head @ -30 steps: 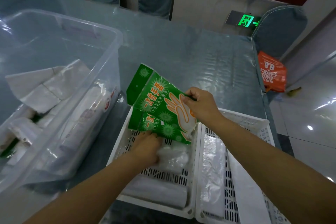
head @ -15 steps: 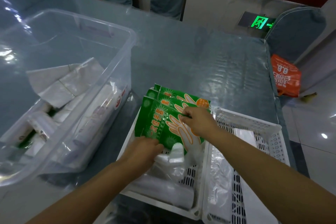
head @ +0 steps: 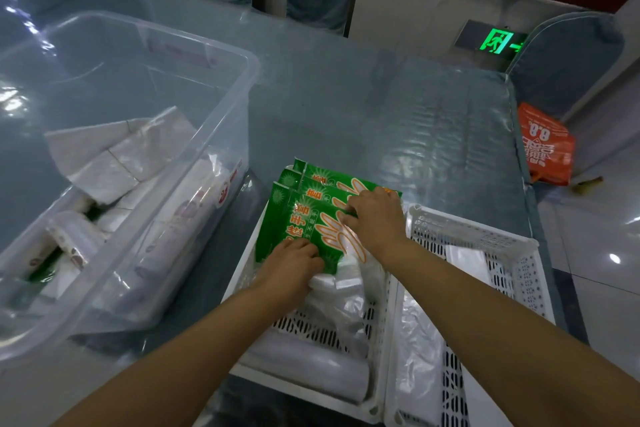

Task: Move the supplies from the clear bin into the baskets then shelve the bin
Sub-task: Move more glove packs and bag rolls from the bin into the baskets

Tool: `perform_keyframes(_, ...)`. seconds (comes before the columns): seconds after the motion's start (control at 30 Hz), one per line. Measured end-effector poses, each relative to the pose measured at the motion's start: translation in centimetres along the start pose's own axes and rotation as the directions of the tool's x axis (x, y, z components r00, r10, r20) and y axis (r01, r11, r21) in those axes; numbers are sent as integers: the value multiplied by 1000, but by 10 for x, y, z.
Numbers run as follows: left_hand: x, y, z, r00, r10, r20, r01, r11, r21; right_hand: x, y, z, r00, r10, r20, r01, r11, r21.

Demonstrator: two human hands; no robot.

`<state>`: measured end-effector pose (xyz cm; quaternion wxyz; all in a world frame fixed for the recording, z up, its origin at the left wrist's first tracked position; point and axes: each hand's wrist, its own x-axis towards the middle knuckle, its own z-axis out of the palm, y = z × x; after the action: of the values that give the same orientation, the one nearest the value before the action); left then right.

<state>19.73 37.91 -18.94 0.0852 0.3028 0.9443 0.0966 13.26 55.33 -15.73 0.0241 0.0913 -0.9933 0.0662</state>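
Glossy green packets (head: 304, 218) (flat, stacked)

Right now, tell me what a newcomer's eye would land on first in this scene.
The bright green glove packets stand out first, stacked at the far end of the left white basket, with the left hand and right hand pressing on them. Next comes the big clear bin on the left, holding white wrapped supplies. In the background, a glowing green exit sign sits low on the wall.
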Motion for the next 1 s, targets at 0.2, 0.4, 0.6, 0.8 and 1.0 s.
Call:
perform_keyframes(0.2,12,-6,-36,997,-81,12,82,990,-113,-10,23,-16,982,157,-108,-117,943,310)
perform_keyframes(0.4,60,-8,-75,993,-75,-93,72,997,-33,-27,43,-32,935,319,-153,-210,849,485)
perform_keyframes(0.6,82,-19,-54,984,-120,-135,131,988,77,-47,33,-26,895,267,-356,-119,914,387)
perform_keyframes(0.8,68,-21,-41,948,-197,-251,204,979,4,-61,11,6,984,-165,-68,166,986,15)
perform_keyframes(1.0,48,-16,-18,951,-42,-308,77,992,103,-43,18,15,976,-216,-19,214,974,-77)
